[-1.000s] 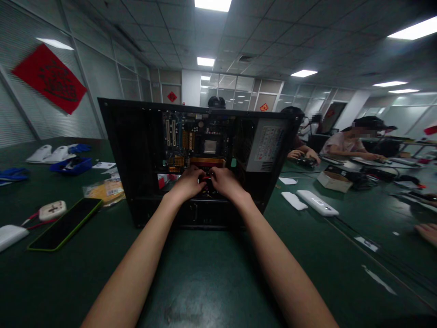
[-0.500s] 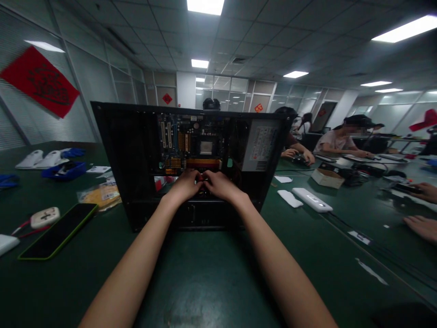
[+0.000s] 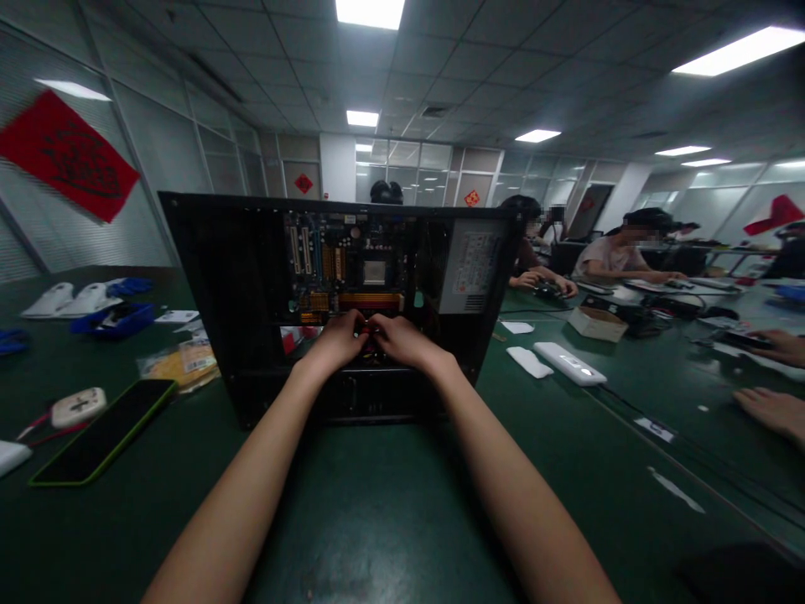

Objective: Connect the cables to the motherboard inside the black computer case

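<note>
An open black computer case (image 3: 264, 394) stands on its side edge in front of me, its inside facing me. On its back panel sits the motherboard (image 3: 343, 252), with a bare square processor (image 3: 375, 272) in the socket. A silver power supply (image 3: 469, 268) is mounted at the right. Both my hands reach in below the motherboard, fingertips almost meeting. My left hand (image 3: 340, 340) and my right hand (image 3: 401, 342) have curled, pinching fingers at a small bunch of red and yellow cables (image 3: 372, 346). The fingertips and cable ends are partly hidden.
Left on the green table lie a phone (image 3: 104, 432), a white earphone case (image 3: 79, 408), a bag of yellow material (image 3: 182, 365) and a blue tray (image 3: 113, 319). At right are a white power strip (image 3: 569, 363), a small box (image 3: 596, 324) and co-workers' hands (image 3: 771, 408).
The view has shifted slightly, so the surroundings sit a little further left. My hands stay at the same place in the case, with the colored cables showing slightly more between them.
</note>
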A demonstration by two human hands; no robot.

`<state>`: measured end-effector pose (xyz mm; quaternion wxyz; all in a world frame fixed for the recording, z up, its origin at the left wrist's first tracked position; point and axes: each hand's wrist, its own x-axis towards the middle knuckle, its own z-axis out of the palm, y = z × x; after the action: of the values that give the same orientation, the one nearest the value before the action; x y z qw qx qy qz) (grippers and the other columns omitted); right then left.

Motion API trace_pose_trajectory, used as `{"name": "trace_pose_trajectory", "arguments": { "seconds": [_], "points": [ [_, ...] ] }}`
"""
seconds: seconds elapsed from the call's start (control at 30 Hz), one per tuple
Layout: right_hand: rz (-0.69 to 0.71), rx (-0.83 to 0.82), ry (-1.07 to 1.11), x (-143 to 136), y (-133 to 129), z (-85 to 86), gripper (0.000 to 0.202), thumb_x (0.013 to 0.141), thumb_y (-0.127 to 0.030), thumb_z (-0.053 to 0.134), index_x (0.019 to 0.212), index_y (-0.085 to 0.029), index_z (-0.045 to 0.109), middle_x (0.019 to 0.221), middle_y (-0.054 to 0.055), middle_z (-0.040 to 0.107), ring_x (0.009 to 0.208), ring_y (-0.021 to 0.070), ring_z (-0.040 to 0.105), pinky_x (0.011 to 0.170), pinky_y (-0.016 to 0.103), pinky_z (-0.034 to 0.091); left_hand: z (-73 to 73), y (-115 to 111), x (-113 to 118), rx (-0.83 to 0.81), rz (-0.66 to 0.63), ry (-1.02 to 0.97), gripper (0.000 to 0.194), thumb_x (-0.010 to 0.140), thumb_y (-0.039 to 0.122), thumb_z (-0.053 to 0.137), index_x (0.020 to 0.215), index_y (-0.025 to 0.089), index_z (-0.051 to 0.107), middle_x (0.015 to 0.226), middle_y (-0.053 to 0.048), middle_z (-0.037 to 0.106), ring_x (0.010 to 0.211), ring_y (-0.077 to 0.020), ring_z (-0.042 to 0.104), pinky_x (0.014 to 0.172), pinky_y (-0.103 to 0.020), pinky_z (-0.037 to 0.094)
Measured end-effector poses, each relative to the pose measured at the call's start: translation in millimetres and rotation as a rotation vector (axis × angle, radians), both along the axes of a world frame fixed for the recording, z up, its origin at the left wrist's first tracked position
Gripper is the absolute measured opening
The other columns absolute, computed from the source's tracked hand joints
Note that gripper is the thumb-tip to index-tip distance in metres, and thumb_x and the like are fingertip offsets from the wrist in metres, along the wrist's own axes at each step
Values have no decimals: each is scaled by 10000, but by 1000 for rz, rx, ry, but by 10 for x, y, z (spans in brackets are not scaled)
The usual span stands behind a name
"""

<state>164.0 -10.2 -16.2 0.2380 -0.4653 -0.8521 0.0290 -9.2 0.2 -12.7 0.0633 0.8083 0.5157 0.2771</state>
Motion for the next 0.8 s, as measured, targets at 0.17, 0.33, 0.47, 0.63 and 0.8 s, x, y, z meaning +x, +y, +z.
{"name": "trace_pose_trajectory", "arguments": {
  "seconds": [0.17,0.33,0.47,0.63,0.8],
  "points": [
    [9,0,-1,-1,4,-1,258,957,-125,501,1188,-170,608,1122,106,703,1041,207,651,814,227,410,-27,30,-14,-35,-52,-36,239,862,181,621,1100,166,612,1061,-89,710,995,-229,659,839,-303,476],
    [-3,15,-25,-9,4,7,246,965,-133,492,1181,-165,606,1111,113,702,1024,209,655,796,232,405,-12,13,-19,16,-67,-35,136,890,175,590,1022,176,623,1004,-75,710,946,-212,661,814,-294,473],
    [-22,13,-28,-18,-12,16,246,964,-149,500,1182,-177,610,1080,103,710,1005,212,663,784,234,415,-20,22,-17,-11,-20,-45,192,894,216,602,1078,164,627,961,-76,726,921,-213,675,806,-291,487],
    [-60,-9,-2,-10,-37,-2,284,959,-180,525,1228,-205,614,1140,89,702,1060,214,650,864,251,438,-48,55,-33,38,67,42,290,907,345,590,1080,140,699,1079,-134,729,1045,-277,665,883,-332,490],
    [8,-46,79,19,-11,-52,330,938,-153,549,1254,-215,624,1210,71,685,1143,214,622,948,272,441,-51,65,-39,-24,36,133,338,912,386,563,1063,149,749,1036,-138,745,1033,-290,675,876,-332,503]
  ]
}}
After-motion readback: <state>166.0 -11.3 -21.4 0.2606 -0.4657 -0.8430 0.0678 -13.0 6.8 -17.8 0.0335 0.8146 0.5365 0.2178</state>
